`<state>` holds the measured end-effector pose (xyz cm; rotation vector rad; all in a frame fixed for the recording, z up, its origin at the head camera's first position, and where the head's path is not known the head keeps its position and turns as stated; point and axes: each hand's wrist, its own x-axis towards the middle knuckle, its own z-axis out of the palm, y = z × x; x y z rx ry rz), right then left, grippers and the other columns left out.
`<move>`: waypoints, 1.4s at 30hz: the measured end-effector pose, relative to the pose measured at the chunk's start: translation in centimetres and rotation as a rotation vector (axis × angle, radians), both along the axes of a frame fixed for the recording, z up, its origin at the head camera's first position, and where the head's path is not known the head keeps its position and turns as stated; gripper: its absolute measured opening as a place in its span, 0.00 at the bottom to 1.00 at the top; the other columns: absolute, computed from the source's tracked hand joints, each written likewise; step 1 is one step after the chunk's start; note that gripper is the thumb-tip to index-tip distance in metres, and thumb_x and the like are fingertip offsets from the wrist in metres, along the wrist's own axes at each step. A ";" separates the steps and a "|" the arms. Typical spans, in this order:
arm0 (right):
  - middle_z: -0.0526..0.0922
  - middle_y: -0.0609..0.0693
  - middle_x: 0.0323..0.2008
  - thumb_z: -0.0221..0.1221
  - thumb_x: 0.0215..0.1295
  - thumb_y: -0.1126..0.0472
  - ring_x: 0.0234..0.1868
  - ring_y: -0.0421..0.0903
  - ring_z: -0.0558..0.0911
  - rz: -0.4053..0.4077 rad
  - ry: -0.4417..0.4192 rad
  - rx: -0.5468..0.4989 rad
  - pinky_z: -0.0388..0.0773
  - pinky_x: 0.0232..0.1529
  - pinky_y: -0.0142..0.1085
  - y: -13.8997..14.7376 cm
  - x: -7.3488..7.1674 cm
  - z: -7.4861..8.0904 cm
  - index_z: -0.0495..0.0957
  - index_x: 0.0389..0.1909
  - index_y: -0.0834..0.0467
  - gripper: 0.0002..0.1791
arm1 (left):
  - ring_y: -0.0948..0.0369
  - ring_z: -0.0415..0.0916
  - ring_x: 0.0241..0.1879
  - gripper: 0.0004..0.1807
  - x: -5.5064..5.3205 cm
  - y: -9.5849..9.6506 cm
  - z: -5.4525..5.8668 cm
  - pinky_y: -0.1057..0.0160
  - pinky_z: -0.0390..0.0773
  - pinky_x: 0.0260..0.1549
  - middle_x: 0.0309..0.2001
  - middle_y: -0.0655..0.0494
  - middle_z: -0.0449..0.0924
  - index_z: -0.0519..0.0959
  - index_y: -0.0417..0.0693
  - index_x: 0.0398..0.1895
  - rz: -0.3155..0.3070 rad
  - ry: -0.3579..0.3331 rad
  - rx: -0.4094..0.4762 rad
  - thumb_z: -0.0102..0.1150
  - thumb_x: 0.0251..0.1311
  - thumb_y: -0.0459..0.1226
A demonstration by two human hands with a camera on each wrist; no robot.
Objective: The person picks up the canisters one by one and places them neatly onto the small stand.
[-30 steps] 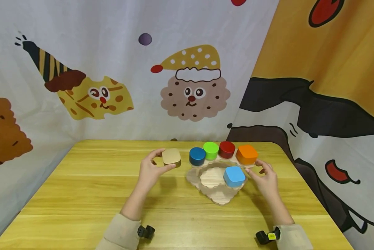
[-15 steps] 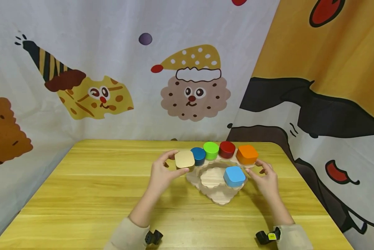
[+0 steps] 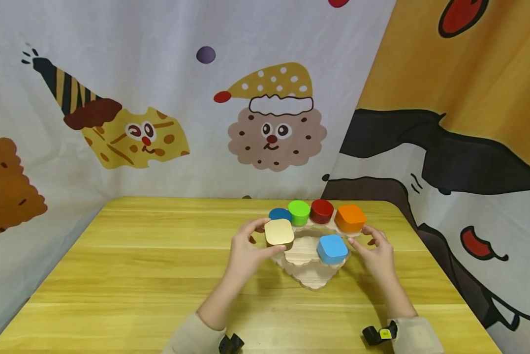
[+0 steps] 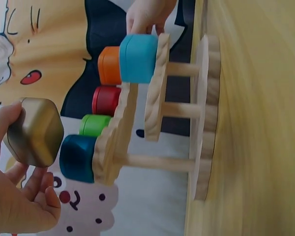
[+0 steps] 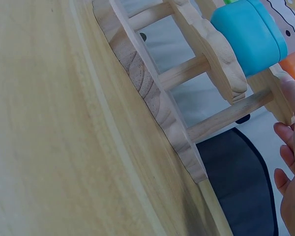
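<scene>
A gold rounded-square tin (image 3: 279, 232) is held between the thumb and fingers of my left hand (image 3: 246, 254), in the air near the left end of a tiered wooden stand (image 3: 312, 278). In the left wrist view the gold tin (image 4: 35, 132) is just apart from a dark blue tin (image 4: 77, 158) on the tier. My right hand (image 3: 377, 255) pinches the stand's right edge, thumb on top, beside an orange tin (image 3: 350, 219). On the lower tier, at its right side, rests a light blue tin (image 3: 332, 250).
The higher tier also carries a green round tin (image 3: 298, 213) and a red round tin (image 3: 321, 211). The stand is on a wooden table (image 3: 127, 265). A patterned curtain (image 3: 167, 182) hangs behind the table.
My left hand has carried the gold tin rightward, from left of the stand to in front of the dark blue tin, now partly covering it in the head view. My right hand stays put.
</scene>
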<state>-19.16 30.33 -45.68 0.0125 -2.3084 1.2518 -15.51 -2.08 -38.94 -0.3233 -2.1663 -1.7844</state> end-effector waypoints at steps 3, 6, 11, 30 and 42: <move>0.76 0.59 0.47 0.69 0.55 0.63 0.41 0.45 0.67 0.003 -0.009 -0.012 0.62 0.43 0.37 -0.1 0.0 0.1 0.74 0.55 0.70 0.27 | 0.58 0.72 0.42 0.33 0.2 0.5 -0.1 0.55 0.69 0.36 0.41 0.60 0.78 0.81 0.48 0.50 -0.008 -0.018 -0.005 0.82 0.32 0.38; 0.75 0.59 0.48 0.69 0.57 0.62 0.42 0.50 0.67 0.005 -0.020 -0.013 0.61 0.42 0.38 -0.2 0.1 0.2 0.74 0.55 0.69 0.27 | 0.57 0.72 0.43 0.34 0.4 1.0 -0.3 0.58 0.68 0.36 0.41 0.60 0.78 0.81 0.48 0.51 -0.018 -0.026 -0.009 0.82 0.33 0.39; 0.75 0.60 0.48 0.68 0.57 0.61 0.43 0.54 0.67 0.007 -0.029 -0.017 0.61 0.43 0.39 -0.2 0.1 0.2 0.74 0.56 0.69 0.27 | 0.55 0.72 0.44 0.33 0.7 2.0 -1.1 0.58 0.68 0.36 0.42 0.61 0.77 0.80 0.49 0.51 -0.018 -0.029 0.002 0.81 0.35 0.40; 0.74 0.59 0.46 0.69 0.56 0.61 0.41 0.48 0.66 -0.003 -0.021 -0.006 0.62 0.42 0.38 0.0 0.0 -0.1 0.74 0.55 0.69 0.28 | 0.52 0.69 0.42 0.32 1.1 5.0 -4.1 0.58 0.67 0.43 0.38 0.58 0.73 0.80 0.45 0.51 0.020 -0.060 0.074 0.80 0.36 0.37; 0.73 0.58 0.47 0.69 0.56 0.60 0.44 0.55 0.68 0.004 -0.026 -0.021 0.61 0.42 0.38 0.0 0.0 -0.2 0.74 0.56 0.68 0.28 | 0.53 0.70 0.42 0.36 1.2 6.3 -5.3 0.50 0.72 0.43 0.44 0.57 0.74 0.77 0.42 0.54 0.076 -0.049 0.058 0.80 0.36 0.36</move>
